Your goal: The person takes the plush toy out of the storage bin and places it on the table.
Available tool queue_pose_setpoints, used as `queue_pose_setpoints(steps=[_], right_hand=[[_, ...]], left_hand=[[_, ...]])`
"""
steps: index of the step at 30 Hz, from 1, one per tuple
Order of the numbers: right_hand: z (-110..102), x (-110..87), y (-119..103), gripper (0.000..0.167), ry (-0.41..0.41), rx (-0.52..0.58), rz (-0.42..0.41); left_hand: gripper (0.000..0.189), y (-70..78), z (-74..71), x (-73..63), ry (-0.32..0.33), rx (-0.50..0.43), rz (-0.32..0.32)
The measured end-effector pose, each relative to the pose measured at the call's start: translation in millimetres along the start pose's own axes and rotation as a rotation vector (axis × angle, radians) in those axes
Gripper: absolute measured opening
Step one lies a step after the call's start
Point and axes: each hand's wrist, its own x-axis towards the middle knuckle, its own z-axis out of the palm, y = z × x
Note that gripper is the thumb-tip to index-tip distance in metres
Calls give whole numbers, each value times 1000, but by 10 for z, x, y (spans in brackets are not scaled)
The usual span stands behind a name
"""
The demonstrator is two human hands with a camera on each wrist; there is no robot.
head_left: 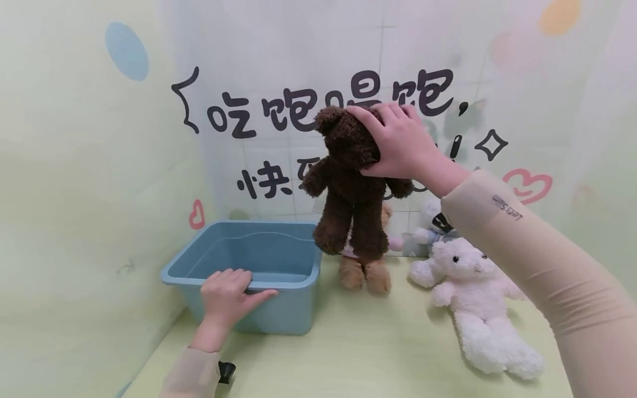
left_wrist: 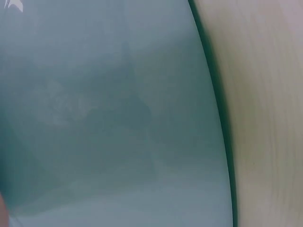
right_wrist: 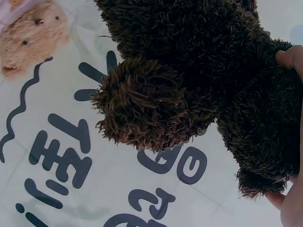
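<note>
A dark brown teddy bear [head_left: 353, 188] hangs upright in the air, right of the blue plastic bin [head_left: 278, 309]. My right hand [head_left: 398, 138] grips it by the head, fingers over the top and thumb at the side. In the right wrist view the bear's shaggy fur [right_wrist: 189, 56] fills much of the picture, with fingers at its edge. My left hand [head_left: 226, 296] holds the near rim of the bin, fingers curled over the inside and thumb along the rim. The left wrist view shows the bin's smooth outer wall [left_wrist: 113, 118] close up.
A light brown bear [head_left: 350, 273] sits behind the dark one, partly hidden. To the right, a white plush bear [head_left: 478, 287] lies on its back, with another pale plush toy [head_left: 425, 235] behind it. A wall sheet with black lettering [head_left: 234, 116] backs the pale table [head_left: 368, 354].
</note>
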Motion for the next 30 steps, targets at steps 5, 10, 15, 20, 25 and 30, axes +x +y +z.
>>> queue_pose_setpoints(steps=[5,10,15,20,25,30], right_hand=[[37,-212,-5,106,-6,3,-4],[137,-384,-79,104,-14,37,-9],[283,-615,-194,105,-26,48,-19],[396,-788,-328,107,-82,62,-26],[479,-908,-404,108,-117,95,-31],[594,-1065,-446,108,-142,87,-37]], left_hand=[[70,-7,-4,9,-21,0,-7],[70,-6,-3,7,-30,11,-16],[70,7,-16,5,-38,13,-17],[70,6,-39,-2,-55,14,-22],[69,-1,-55,-4,-57,17,-25],[69,-6,-49,6,-62,11,-13]])
